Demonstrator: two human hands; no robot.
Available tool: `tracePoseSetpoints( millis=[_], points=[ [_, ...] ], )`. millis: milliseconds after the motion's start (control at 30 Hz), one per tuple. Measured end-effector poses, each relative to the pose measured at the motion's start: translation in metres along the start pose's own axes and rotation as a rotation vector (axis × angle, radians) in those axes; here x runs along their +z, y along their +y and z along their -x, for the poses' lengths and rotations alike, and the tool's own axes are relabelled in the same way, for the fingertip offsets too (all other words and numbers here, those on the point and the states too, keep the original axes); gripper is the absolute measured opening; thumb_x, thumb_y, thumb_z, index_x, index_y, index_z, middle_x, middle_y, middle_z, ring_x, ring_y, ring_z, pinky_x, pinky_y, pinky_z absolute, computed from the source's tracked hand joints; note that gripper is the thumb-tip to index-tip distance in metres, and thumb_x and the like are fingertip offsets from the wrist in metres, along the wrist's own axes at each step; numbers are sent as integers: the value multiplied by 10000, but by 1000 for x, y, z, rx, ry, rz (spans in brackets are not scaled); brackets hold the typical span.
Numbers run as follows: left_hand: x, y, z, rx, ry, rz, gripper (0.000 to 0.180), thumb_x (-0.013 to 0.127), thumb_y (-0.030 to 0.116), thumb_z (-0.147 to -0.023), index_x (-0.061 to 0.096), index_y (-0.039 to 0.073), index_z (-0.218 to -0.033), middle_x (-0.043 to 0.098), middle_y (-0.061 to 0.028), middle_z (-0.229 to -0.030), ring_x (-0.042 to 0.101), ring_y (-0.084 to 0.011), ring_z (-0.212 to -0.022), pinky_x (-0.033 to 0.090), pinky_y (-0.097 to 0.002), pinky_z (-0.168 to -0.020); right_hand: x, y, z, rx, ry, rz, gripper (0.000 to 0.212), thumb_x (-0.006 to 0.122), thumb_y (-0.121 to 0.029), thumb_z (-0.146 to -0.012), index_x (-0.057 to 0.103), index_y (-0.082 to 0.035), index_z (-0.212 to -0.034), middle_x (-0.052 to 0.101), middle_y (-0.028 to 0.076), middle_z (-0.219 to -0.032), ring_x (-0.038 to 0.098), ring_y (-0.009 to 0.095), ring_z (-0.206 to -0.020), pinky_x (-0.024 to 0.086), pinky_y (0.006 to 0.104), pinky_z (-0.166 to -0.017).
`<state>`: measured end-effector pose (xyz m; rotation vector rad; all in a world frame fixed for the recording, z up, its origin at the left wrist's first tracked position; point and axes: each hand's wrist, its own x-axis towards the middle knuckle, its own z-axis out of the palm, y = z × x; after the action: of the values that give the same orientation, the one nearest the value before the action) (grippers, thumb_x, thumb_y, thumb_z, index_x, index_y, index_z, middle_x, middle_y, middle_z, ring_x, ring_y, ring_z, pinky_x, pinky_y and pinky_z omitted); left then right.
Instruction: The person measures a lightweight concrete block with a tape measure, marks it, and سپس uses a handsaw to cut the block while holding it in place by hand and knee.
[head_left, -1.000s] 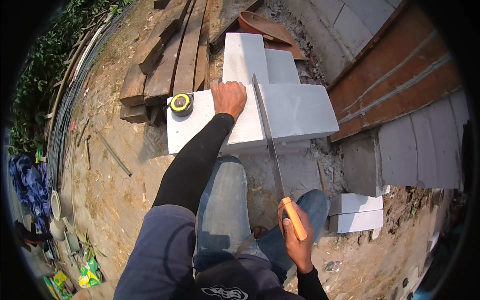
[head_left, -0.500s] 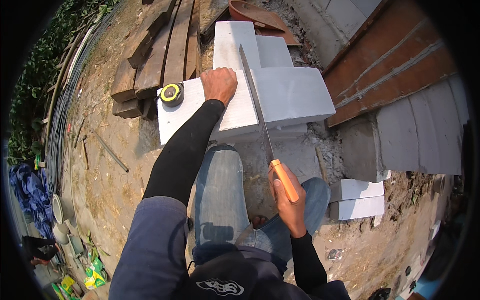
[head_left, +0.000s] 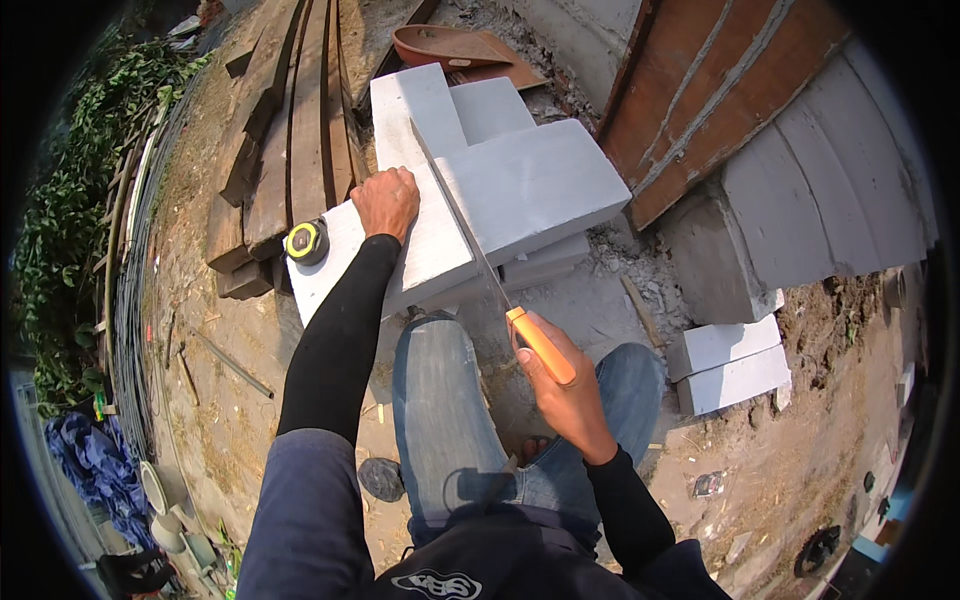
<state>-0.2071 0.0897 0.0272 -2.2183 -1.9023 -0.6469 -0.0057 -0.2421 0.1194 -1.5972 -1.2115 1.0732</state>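
Note:
A hand saw with an orange handle (head_left: pixel 541 347) is gripped in my right hand (head_left: pixel 570 395), its fingers wrapped round the grip. Its long blade (head_left: pixel 455 208) lies across a white lightweight block (head_left: pixel 430 235), pointing away from me. Whether the teeth have cut into the block cannot be made out. My left hand (head_left: pixel 387 203) is closed over the far edge of this block, left of the blade; its fingertips are hidden. A black and yellow tape measure (head_left: pixel 307 242) rests on the block's left end.
More white blocks (head_left: pixel 535 185) lie right of and behind the blade. Wooden beams (head_left: pixel 310 110) are stacked at the far left, and a brown basin (head_left: pixel 450 45) sits behind. A rusty brown panel (head_left: pixel 690 90) leans at the right above grey blocks. Two white blocks (head_left: pixel 735 380) lie lower right.
The saw has slid forward, its handle now closer to the block's near edge. My left hand stays on the block. The whole view has turned a little.

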Motion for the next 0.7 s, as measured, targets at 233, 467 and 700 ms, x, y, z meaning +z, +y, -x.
tracePoseSetpoints(
  millis=[233,467,700],
  points=[
    [-4,3,-1,20,21,2,404,531,245,-980,743,1,-738,714,-231,-767,674,-432,-722,433,-531,-719,-38,24,127,67,47,-46,424,687,-125,-1000,592,9,-1391,706,188,-1298,705,319,-1186,555,373,-988],
    [-4,-10,7,-20,31,-51,374,561,228,-964,728,15,-706,716,-201,-758,674,-392,-734,427,-496,-765,3,-4,-8,21,-66,14,411,668,-131,-1009,590,11,-1386,714,203,-1245,722,298,-1119,556,345,-936],
    [-8,9,3,-3,47,-8,363,567,222,-962,725,8,-715,703,-197,-740,666,-369,-768,415,-494,-782,-23,25,112,70,46,-16,401,646,-140,-1029,590,42,-1381,702,185,-1278,687,286,-1167,519,366,-1005]
  ],
)
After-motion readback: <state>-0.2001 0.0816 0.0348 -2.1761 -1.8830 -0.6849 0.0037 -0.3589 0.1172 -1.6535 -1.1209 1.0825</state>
